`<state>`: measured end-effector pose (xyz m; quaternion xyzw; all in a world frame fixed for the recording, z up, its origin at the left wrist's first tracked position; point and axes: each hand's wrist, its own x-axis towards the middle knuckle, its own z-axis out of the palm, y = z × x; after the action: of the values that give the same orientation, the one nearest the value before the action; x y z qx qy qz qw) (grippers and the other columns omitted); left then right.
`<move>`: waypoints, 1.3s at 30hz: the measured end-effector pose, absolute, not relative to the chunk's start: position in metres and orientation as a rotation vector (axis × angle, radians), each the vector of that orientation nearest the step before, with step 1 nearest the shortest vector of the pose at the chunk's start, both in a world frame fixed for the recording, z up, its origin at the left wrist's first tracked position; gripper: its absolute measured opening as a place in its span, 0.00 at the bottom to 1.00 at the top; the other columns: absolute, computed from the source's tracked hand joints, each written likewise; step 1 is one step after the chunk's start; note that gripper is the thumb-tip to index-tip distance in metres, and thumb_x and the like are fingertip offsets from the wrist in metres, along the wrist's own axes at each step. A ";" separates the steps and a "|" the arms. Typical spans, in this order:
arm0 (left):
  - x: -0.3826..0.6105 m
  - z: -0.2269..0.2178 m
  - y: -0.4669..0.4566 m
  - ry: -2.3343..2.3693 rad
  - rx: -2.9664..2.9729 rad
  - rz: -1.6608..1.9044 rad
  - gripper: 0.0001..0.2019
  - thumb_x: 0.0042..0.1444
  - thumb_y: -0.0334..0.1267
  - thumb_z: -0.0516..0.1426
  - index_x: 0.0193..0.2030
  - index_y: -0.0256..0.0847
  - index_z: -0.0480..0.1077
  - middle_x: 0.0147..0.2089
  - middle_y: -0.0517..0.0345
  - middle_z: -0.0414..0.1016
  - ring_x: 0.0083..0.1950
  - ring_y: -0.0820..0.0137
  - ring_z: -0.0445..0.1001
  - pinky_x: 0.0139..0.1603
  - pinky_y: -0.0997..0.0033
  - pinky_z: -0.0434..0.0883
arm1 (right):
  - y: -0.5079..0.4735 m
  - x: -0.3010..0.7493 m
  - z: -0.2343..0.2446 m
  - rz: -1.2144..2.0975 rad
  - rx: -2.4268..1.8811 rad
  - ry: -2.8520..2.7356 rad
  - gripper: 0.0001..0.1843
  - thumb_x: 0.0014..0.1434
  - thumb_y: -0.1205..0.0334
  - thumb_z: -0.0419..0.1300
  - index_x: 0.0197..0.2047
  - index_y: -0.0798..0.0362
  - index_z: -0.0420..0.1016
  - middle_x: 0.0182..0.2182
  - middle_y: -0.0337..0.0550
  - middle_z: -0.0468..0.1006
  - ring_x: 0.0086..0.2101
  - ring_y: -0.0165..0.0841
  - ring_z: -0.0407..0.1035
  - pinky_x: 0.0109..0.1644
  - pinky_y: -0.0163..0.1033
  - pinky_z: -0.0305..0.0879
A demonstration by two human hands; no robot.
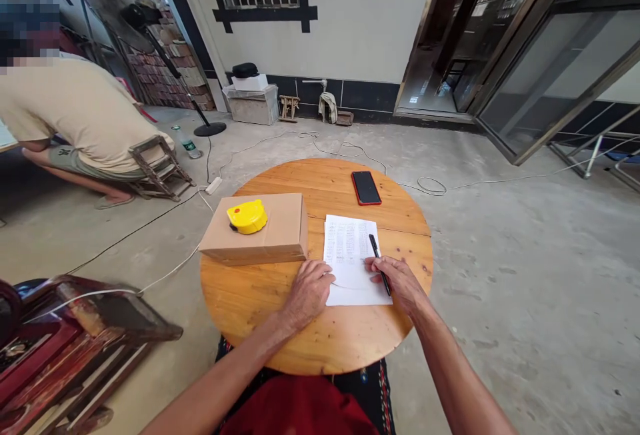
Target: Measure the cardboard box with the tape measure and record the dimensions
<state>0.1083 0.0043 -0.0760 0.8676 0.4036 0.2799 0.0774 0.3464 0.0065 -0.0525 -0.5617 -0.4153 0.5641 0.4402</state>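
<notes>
A white sheet of paper [349, 248] with printed rows lies on a round wooden table [260, 302]. My right hand [400, 283] is closed on a black pen [379, 262] whose body rests across the paper's right edge. My left hand [309, 290] lies flat on the table with its fingers on the paper's lower left corner. Just left of the paper stands a brown cardboard box [270, 235] with a yellow tape measure [247, 216] on top. A red-cased phone [366, 188] lies face up at the table's far side.
Another person [75, 122] in a beige shirt crouches on a low wooden stool [163, 168] at the far left. Cables [350, 152] run over the concrete floor. Dark red wooden furniture [75, 342] stands at the near left. Glass doors [550, 55] are at the right.
</notes>
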 end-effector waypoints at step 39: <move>0.111 -0.089 -0.028 1.210 2.550 0.789 0.10 0.58 0.27 0.55 0.45 0.42 0.71 0.53 0.54 0.74 0.54 0.61 0.68 0.55 0.57 0.67 | -0.009 0.350 -0.054 1.241 -1.532 -0.952 0.22 0.45 0.40 0.68 0.25 0.54 0.77 0.32 0.45 0.78 0.32 0.35 0.69 0.36 0.38 0.67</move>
<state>0.1112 -0.0285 -0.0892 0.8654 0.4104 0.2676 0.1052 0.3504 -0.0092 -0.0538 -0.6219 -0.3864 0.5037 0.4584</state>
